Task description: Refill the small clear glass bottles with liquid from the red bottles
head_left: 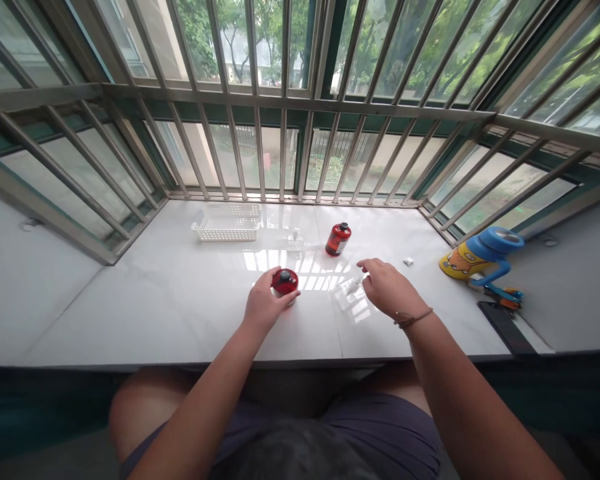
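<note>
My left hand [264,301] is wrapped round a red bottle [285,283] with a black cap, which stands upright on the white tabletop. A second red bottle [339,240], also black-capped and with a pale label, stands farther back to the right. My right hand [386,285] has its fingers bent and apart, with nothing visible between them. Just left of it is a clear, see-through container [347,295]; whether the hand touches it I cannot tell. Another clear container [295,240] is behind the held bottle.
A white perforated basket [227,235] sits at the back left. On the right are a small white piece [408,262], a blue and yellow flask [480,253], an orange and blue item [507,297] and a black phone-like slab [505,327]. Barred windows [300,103] enclose the back and sides.
</note>
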Tool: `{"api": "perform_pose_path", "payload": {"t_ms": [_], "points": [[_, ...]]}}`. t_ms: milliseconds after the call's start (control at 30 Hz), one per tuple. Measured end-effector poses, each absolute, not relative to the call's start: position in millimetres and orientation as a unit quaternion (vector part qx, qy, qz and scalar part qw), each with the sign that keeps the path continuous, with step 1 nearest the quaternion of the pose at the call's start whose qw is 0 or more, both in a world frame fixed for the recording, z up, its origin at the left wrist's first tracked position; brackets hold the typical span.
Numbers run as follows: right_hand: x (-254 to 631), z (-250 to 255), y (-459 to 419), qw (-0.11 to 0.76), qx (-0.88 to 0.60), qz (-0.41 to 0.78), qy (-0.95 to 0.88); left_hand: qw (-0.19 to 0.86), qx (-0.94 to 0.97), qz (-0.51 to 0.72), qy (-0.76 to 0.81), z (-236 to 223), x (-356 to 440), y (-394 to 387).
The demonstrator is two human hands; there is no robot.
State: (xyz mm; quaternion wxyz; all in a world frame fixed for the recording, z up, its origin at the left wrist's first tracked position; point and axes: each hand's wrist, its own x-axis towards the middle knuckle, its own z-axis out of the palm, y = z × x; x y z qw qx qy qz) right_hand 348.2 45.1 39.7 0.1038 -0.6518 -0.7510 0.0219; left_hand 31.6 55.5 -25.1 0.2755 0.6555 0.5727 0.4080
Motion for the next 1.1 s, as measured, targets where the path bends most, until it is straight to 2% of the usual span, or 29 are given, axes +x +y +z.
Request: {"api": "perform_pose_path", "payload": {"t_ms": [133, 200, 467, 733, 933, 1100], "points": [[388.4, 5.7, 40.0, 0.135, -0.658, 0.174, -0.720, 0.296, 0.655, 0.406, 0.564, -9.3, 42.7, 81.1], [390.4, -11.7, 37.2, 0.166, -0.656, 0.210, -0.706, 0.316, 0.656, 0.396, 0.560, -3.9, 49.2, 93.8], [361.8, -62.2, 31.6, 0.264, -0.685, 0.254, -0.630, 0.337, 0.686, 0.362, 0.534, 2.9, 87.2, 128.4], [341.7, -67.4, -10.4, 0.331, -0.685, 0.237, -0.604, 0.365, 0.743, 0.335, 0.449, 3.7, 156.1, 155.0], [330.7, -68.8, -40.9, 0.364, -0.666, 0.273, -0.591, 0.396, 0.762, 0.300, 0.415, -13.7, 201.3, 158.8], [324.2, -69.7, -50.9, 0.345, -0.653, 0.282, -0.613, 0.411, 0.762, 0.286, 0.410, -20.0, 211.0, 155.2]]}}
